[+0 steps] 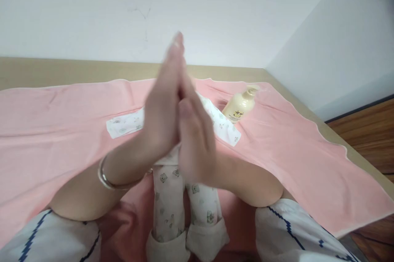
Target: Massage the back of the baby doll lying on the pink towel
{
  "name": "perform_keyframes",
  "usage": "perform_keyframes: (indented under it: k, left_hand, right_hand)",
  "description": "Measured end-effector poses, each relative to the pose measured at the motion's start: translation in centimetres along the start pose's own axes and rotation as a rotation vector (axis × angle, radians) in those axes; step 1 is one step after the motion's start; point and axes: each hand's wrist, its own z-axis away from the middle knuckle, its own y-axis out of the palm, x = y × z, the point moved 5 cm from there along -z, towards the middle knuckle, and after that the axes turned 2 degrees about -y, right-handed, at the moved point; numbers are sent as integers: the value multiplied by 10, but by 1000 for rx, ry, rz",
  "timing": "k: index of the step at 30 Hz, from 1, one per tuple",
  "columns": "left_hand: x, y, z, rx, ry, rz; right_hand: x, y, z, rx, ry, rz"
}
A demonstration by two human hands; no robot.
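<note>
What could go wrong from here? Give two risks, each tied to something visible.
The bottle lies on its side on the pink towel; it might leak or roll. The bangle by the left hand, pressed against the right hand, could snag the printed clothing below.

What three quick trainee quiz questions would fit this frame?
1. True or false: the left hand and right hand are pressed palm to palm, holding nothing.
2. The cream bottle is: A) upright on the floor; B) lying on the pink towel; C) in a grip.
3. Fill in: the bangle sits on the ___ wrist.
Key: 1 true; 2 B; 3 left.
</note>
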Motion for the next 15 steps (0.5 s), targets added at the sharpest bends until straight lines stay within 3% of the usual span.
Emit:
perform_keyframes:
  k: [2,5,8,15]
  left_hand:
    - [-13,-15,-19,-53,-66,0]
    - [-36,-29,-30,-168,13,-30]
    - [-39,-21,-19,-150,80,22]
    - [-6,17,24,147,92,-122]
  right_hand:
    - [13,12,6,148,-79,-12]
    - [20,9,3,183,-62,-61]
    - [17,-5,-4,50,-29,-150]
    - [-14,-38,-22,-286,83,-162]
